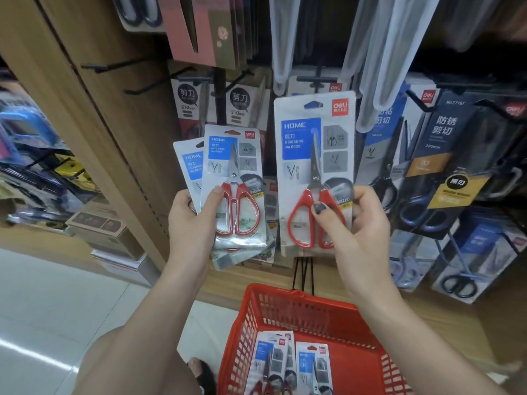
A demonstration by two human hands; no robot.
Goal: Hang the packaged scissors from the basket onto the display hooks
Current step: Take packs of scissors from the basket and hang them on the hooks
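The right hand (353, 220) was pinching one pack (315, 172) by its lower end, thumb across the red handles and fingers curled behind the card, holding it upright in front of the rack. The hang slot (313, 104) at the top sat just below a black hook (316, 81), not on it yet as far as I could tell. The left hand (194, 212) gripped a fanned stack (228, 189) of at least two more of the same packs, thumb on the front one, fingers wrapped behind. More packs (288, 366) lay in the red basket (342, 317) down below.

My take on doing this step well: holding it that low makes the top floppy, so I'd keep the card square to the hook, line the slot up with the tip first, then push straight back. Tilt it and the slot edge probably catches. Also I'd keep the left stack out of the way so it doesn't bump the hanging stuff beside it.

Material-wise: flat glossy card with a clear plastic blister over the scissors, so a bit slippery and bendy. Steel blades, smooth red plastic loops. The hook looked like thin black wire with a crossbar. The basket was rigid plastic lattice with slotted sides. Neighbouring packs (445, 155) looked like darker, stiffer card.
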